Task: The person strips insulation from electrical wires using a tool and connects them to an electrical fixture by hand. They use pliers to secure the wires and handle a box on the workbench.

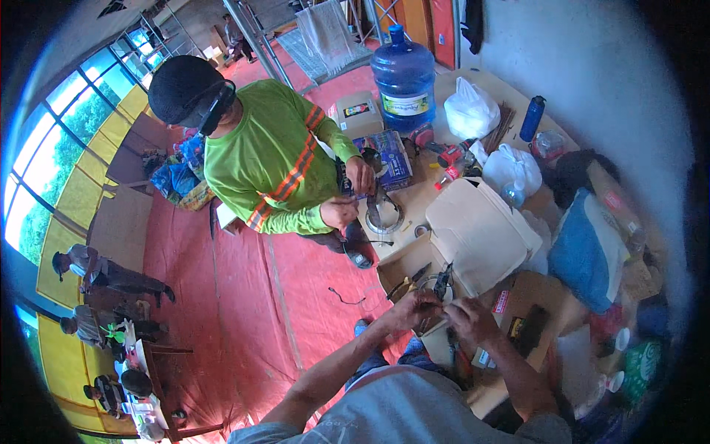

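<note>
My left hand [416,308] and my right hand [472,323] are close together over the near edge of the table. The fingers of both are closed in a pinch. Whatever they hold between them is too small to make out. Just beyond my fingers, black-handled pliers [443,280] stick up over an open beige tool case [403,260]. Its wide lid [477,229] is tipped back to the right. Below my right hand is a cardboard box [543,296] with a dark block [529,331] on top.
Across the table a co-worker in a green shirt [277,148] handles a round metal ring [384,216]. A blue water jug [404,78], a red drill [455,154], white plastic bags [472,109] and a blue bottle [532,118] crowd the table. Red sheeting [222,296] covers the floor.
</note>
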`<state>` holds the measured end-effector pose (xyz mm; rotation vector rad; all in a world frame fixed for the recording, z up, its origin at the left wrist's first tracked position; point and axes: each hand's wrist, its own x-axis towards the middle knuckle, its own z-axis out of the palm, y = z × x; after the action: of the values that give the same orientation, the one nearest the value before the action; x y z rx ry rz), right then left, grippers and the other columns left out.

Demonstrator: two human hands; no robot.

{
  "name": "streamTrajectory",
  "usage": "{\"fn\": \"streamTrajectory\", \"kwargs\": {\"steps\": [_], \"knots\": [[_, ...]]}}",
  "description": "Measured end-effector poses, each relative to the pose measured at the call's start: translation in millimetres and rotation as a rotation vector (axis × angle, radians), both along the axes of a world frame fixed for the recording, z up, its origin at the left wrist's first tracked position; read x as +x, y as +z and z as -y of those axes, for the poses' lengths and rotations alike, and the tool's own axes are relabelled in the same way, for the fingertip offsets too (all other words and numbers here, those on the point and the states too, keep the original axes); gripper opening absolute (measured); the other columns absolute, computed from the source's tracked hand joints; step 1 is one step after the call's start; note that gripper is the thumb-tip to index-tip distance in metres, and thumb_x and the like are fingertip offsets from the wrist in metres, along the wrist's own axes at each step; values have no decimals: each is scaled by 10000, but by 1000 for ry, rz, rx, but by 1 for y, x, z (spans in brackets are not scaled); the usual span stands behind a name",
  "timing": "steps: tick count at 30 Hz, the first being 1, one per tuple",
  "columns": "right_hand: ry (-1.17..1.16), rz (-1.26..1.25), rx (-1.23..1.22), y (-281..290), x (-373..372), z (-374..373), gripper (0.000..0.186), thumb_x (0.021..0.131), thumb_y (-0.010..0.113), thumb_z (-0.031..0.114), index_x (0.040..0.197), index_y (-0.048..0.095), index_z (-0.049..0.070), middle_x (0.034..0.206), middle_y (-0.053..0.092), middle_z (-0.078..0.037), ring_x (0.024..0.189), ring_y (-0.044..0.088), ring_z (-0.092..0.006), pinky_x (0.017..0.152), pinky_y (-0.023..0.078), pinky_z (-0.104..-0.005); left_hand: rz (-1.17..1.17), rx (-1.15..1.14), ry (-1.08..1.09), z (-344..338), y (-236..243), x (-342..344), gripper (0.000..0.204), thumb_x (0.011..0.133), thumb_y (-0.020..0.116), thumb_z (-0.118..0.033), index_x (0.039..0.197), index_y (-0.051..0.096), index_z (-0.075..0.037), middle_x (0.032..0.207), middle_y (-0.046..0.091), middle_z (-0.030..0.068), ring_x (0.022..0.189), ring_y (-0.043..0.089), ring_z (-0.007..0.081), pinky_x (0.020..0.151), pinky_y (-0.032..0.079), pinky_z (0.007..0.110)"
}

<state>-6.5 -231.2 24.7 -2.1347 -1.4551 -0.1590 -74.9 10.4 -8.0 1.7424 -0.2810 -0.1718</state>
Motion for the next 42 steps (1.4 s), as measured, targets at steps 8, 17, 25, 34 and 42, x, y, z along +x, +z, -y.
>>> {"fn": "streamTrajectory", "kwargs": {"steps": [8, 17, 25, 34, 42], "knots": [[-12, -426, 32, -6, 0, -11, 178, 966, 703, 154, 1096, 658, 42, 920, 661, -94, 842, 702, -283, 749, 571, -422, 12, 53, -12, -2, 12, 1, 150, 952, 723, -64, 1082, 733, 9, 1001, 698, 122, 957, 664, 232, 864, 529, 362], [-325, -2097, 249, -48, -2, 6, 154, 972, 696, 215, 990, 641, 73, 761, 571, -22, 640, 554, -162, 584, 451, -325, 159, 3, -29, 11, -5, 0, 143, 926, 734, -46, 1063, 722, -7, 994, 699, 127, 932, 658, 251, 827, 524, 383], [-404, -392, 332, 1, -21, -12, 184, 1001, 685, 235, 1057, 639, 65, 960, 622, -125, 825, 667, -307, 716, 541, -441, -29, 114, 44, 10, 2, -2, 211, 911, 758, -75, 1109, 733, -5, 1025, 731, 122, 972, 677, 241, 882, 531, 385], [-137, -205, 128, -16, -13, 2, 210, 960, 719, 190, 1094, 631, 55, 1063, 626, -130, 967, 670, -350, 831, 579, -453, 20, -298, 9, 11, 14, -1, 168, 940, 719, -27, 1105, 716, 3, 995, 708, 78, 937, 652, 167, 849, 530, 328], [-58, -706, 113, -33, -18, 0, 231, 1052, 623, 262, 1003, 549, 49, 802, 637, -135, 670, 645, -321, 652, 530, -433, -69, 112, -4, 9, 21, -7, 186, 952, 660, 24, 1130, 712, 14, 948, 687, 70, 891, 642, 149, 776, 535, 333]]}}
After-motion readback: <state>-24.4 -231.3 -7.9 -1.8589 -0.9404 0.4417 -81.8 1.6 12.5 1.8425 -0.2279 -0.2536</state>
